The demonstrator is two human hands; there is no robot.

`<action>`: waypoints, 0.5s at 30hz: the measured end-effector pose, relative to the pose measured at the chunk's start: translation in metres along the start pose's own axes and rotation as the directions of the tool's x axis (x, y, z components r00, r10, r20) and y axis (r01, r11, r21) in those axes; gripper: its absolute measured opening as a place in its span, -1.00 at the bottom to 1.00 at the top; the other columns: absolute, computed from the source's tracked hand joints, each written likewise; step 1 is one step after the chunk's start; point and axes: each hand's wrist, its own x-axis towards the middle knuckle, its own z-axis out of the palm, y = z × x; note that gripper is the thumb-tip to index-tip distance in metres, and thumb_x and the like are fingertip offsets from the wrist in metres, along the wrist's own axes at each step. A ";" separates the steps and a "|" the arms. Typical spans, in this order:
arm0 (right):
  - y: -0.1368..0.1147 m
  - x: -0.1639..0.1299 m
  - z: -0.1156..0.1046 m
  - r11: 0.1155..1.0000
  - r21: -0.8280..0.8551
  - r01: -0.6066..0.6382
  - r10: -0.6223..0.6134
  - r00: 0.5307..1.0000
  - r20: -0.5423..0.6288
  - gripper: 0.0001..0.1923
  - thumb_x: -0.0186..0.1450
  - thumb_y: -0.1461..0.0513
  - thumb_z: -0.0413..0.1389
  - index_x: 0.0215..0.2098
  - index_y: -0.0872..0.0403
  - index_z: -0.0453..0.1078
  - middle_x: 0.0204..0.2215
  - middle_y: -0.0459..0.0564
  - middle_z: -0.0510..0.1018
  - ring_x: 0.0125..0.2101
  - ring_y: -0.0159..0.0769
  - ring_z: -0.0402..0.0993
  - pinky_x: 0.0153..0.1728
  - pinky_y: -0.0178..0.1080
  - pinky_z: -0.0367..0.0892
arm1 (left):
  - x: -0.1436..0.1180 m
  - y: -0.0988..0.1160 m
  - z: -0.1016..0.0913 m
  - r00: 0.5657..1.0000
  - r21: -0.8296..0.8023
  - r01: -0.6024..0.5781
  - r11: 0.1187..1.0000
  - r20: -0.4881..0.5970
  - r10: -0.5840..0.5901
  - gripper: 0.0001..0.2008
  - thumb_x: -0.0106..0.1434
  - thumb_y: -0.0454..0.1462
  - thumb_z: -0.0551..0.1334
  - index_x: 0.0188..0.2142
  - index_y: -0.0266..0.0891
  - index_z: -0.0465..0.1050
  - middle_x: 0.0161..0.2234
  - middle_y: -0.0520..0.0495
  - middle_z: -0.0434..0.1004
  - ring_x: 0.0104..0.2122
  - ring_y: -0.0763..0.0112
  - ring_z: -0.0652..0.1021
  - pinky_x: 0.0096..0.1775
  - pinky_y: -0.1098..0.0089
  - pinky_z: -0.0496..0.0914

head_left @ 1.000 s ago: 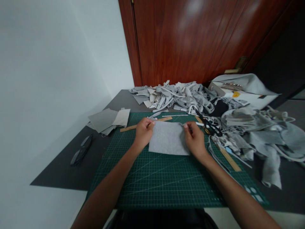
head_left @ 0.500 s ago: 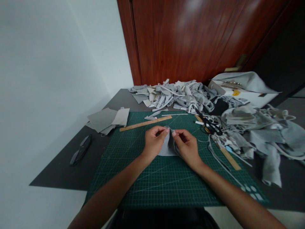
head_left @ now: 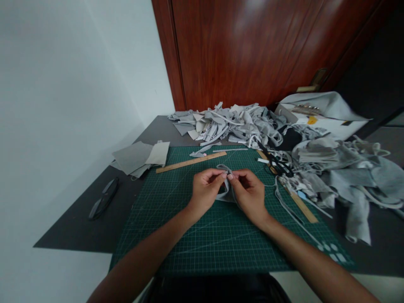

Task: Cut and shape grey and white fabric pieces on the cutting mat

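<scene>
Between both hands, a piece of grey fabric (head_left: 224, 197) is held folded above the green cutting mat (head_left: 221, 240). My left hand (head_left: 205, 187) pinches its upper edge between thumb and forefinger. Right beside it, my right hand (head_left: 248, 189) pinches the same edge, the fingertips of the two hands nearly meeting. A loop of the fabric sticks up past the fingertips, and part of the cloth is hidden behind my right hand. Beyond my left hand a wooden ruler (head_left: 191, 162) lies slanted on the mat.
Grey fabric scraps (head_left: 227, 124) are heaped at the back, with more cloth (head_left: 344, 168) on the right. Black scissors (head_left: 277, 165) and a second wooden ruler (head_left: 303, 207) lie at the mat's right. Cut fabric pieces (head_left: 135, 159) and eyeglasses (head_left: 104, 198) are on the left. A white box (head_left: 334, 125) stands back right.
The fabric is now bunched, with a loop above the fingertips, where before it hung flatter below them. My hands have drawn slightly closer together, and the view has shifted a little.
</scene>
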 end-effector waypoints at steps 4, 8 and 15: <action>-0.006 0.001 -0.002 0.991 -0.081 0.104 -0.104 0.995 0.009 -0.95 0.38 0.23 0.27 -0.26 0.00 0.59 -0.39 -0.09 0.59 -0.35 -0.26 0.52 -0.30 -0.19 0.39 | 0.001 0.001 0.000 1.000 0.004 -0.021 1.000 -0.016 0.021 -0.87 0.14 -0.22 0.45 -0.39 -0.25 0.66 -0.46 -0.04 0.67 -0.49 0.45 0.58 -0.40 0.47 0.46; -0.010 0.001 -0.002 0.990 -0.100 0.103 -0.101 0.995 0.020 -0.96 0.38 0.24 0.27 -0.25 0.00 0.59 -0.38 -0.08 0.61 -0.35 -0.26 0.53 -0.30 -0.19 0.40 | 0.000 0.002 0.000 0.996 0.017 -0.065 0.998 -0.052 0.066 -0.88 0.15 -0.22 0.46 -0.39 -0.24 0.66 -0.44 -0.04 0.69 -0.47 0.44 0.59 -0.38 0.47 0.46; -0.010 0.002 -0.004 0.984 -0.104 0.147 -0.145 0.989 0.033 -0.94 0.38 0.27 0.27 -0.23 -0.01 0.61 -0.38 -0.09 0.62 -0.35 -0.26 0.55 -0.32 -0.21 0.43 | -0.003 0.001 0.000 0.983 0.103 -0.157 0.982 -0.076 0.165 -0.90 0.17 -0.23 0.45 -0.39 -0.22 0.66 -0.44 -0.02 0.69 -0.46 0.43 0.60 -0.38 0.47 0.44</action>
